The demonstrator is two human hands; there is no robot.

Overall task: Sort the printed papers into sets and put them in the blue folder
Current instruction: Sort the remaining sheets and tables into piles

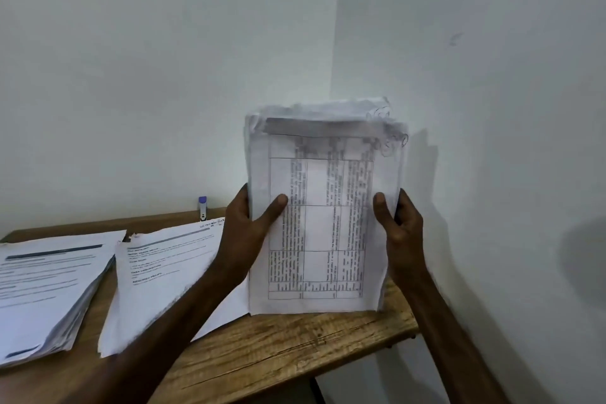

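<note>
Nearest the camera is the wooden worktop (pixel 278 348), front edge cracked along the grain. Two paper heaps lie flat on its left side: a thick pile (pixel 42 285), cut off by the frame, and just beside it a thinner pile (pixel 164 272) with ragged, fanned edges.

Centre of the action: both hands grip a bundle (pixel 323 223) of printed sheets, stood upright w/ its bottom edge resting on the worktop. The left hand (pixel 244 223) clamps the left edge and the right hand (pixel 401 226) the right, thumbs on the front sheet. The other fingers are behind the paper, so can't see them.

Handling, as I judge it: light but floppy, no stiffness of its own. Top corners are curled and crumpled, and the sheets sit uneven, so they'd slide apart if pinched at one corner. Best held as now, mid-height on both long edges.

Front sheet shows a table, but the text is too blurred to read, and the scribble at top right isn't legible.

At the back, a small purple-capped thing (pixel 202 207) stands against the wall (pixel 164 75); can't tell what it is. Blue folder: not in view anywhere.
</note>
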